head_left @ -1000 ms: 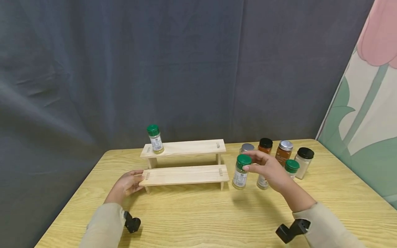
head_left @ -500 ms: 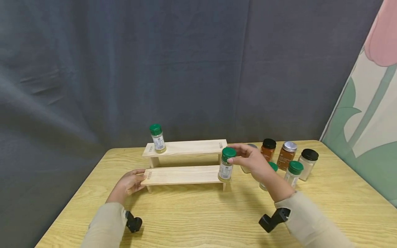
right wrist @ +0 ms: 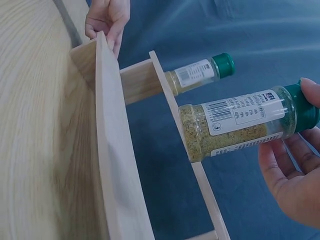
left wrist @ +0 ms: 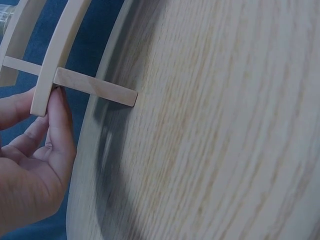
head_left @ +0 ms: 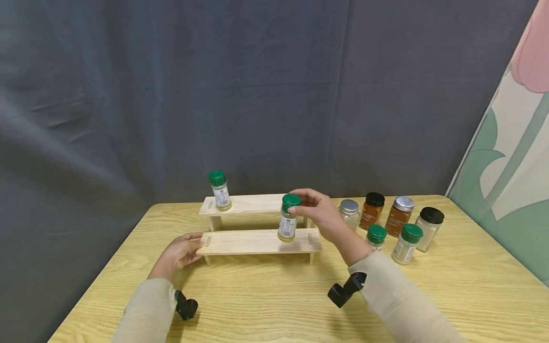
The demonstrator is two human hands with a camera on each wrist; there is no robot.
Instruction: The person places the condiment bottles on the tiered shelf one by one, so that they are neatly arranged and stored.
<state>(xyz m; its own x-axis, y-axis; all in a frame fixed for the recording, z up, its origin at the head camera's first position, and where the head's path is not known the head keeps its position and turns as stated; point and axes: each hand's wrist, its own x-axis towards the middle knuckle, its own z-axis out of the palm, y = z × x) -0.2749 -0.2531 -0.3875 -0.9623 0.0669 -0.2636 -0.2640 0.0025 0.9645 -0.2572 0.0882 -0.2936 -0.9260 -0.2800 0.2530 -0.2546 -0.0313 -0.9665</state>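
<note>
My right hand (head_left: 322, 218) grips a green-capped spice jar (head_left: 287, 226) near its lid, thumb on the near side. The jar hangs upright over the right part of the lower tier of a two-tier wooden rack (head_left: 249, 242). In the right wrist view, its base (right wrist: 192, 135) is apart from the lower board. At the lower tier's left end, my left hand (head_left: 179, 252) pinches the board between thumb and fingers; the left wrist view shows this board end (left wrist: 41, 102) closely. Another green-capped jar (head_left: 221, 194) stands at the left end of the upper tier.
Right of the rack stand several more jars: a silver-lidded one (head_left: 349, 216), an orange-brown one with a black lid (head_left: 371, 213), a brown one with a silver lid (head_left: 398, 219), a black-lidded pale one (head_left: 428, 233) and two green-capped ones (head_left: 404, 250). A dark curtain (head_left: 257, 95) hangs behind.
My right hand has carried the green-capped jar leftward from beside the rack to above the lower tier. The left hand keeps its hold on the board end. The view has shifted slightly.
</note>
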